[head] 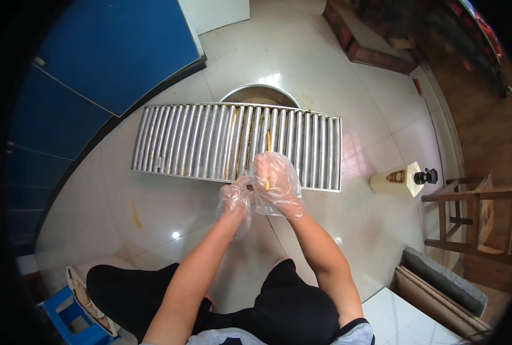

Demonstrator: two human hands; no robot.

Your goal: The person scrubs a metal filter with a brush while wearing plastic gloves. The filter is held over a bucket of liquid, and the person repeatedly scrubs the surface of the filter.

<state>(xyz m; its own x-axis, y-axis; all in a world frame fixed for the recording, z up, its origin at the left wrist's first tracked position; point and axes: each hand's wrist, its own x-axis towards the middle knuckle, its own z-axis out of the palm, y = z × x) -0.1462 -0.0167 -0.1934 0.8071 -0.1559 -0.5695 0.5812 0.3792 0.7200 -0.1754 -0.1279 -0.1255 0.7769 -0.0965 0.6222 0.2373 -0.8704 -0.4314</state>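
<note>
A slatted metal panel of parallel rounded bars lies before me, with brownish-yellow stains between some bars. Its far edge overlaps a round metal basin, whose far rim shows behind it. My right hand, in a clear plastic glove, is closed around a thin yellow stick over the panel's near right part. The stick's far end points away from me across the bars. My left hand, also in a loose clear glove, grips the panel's near edge around its middle. Its fingertips are partly hidden by crumpled plastic.
Blue cabinets stand at the left. To the right are a pale yellow bottle with a black cap and a wooden frame. Stone and wooden slabs lean at lower right. A blue plastic stool is at lower left.
</note>
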